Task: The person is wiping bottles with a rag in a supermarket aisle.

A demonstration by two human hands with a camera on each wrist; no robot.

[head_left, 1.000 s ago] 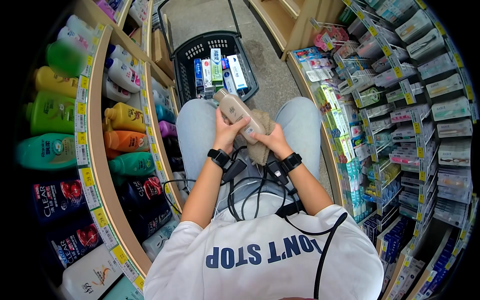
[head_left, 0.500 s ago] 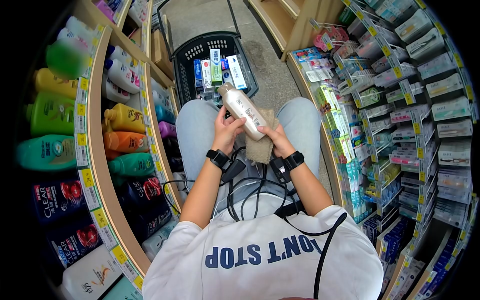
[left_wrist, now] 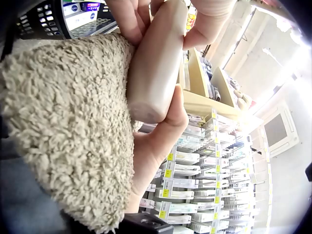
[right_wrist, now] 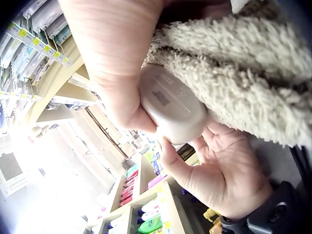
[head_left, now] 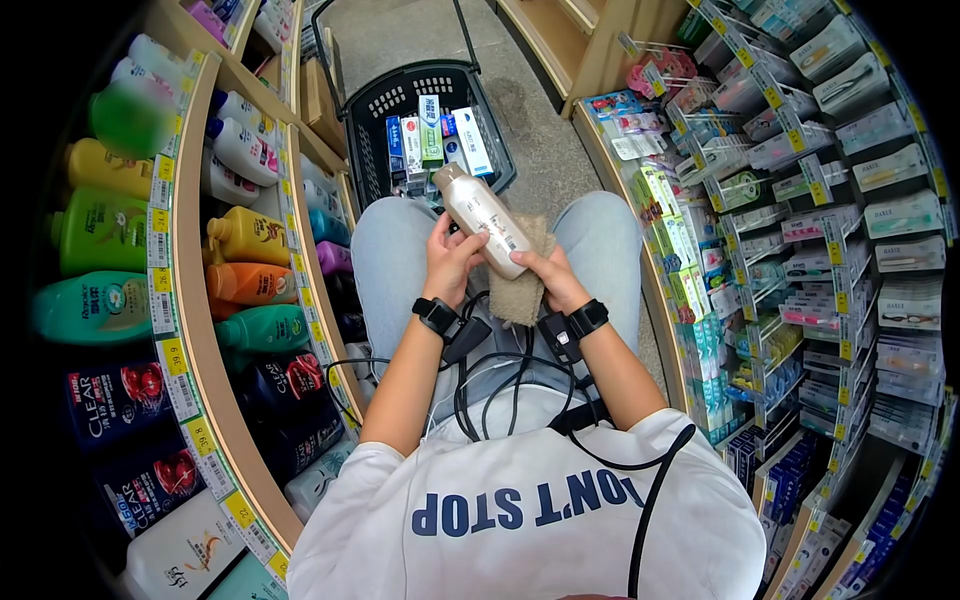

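Since a second ago, the bottle [head_left: 485, 225] has turned and edged towards the basket [head_left: 497, 130], so a brighter, glossier face is uppermost. Tall shelving [head_left: 186, 230], lined with large pump and cap bottles, runs left of the basket; a rack [head_left: 665, 335] hung with small packets stands to its right. Slim boxes [head_left: 430, 130] stand inside the basket. On the person's side of it, the shaggy tan cloth [head_left: 518, 300] lies under the bottle's base end, the end farther from the basket. Both hands are on the bottle, near each other: the left hand [head_left: 452, 258] grips its middle, while the right hand [head_left: 558, 280] pinches the base end with the thumb, its fingers largely hidden by cloth. Smallest, the bottle's cap [head_left: 447, 174] points towards the basket.

The step in hand looks like turning and wiping the bottle. To do it well, let the left hand carry the weight, since a smooth body may slip, and keep the cloth flat against the base end. Rolling the bottle a little at a time should bring each side to the cloth; light pressure over the print seems wise.
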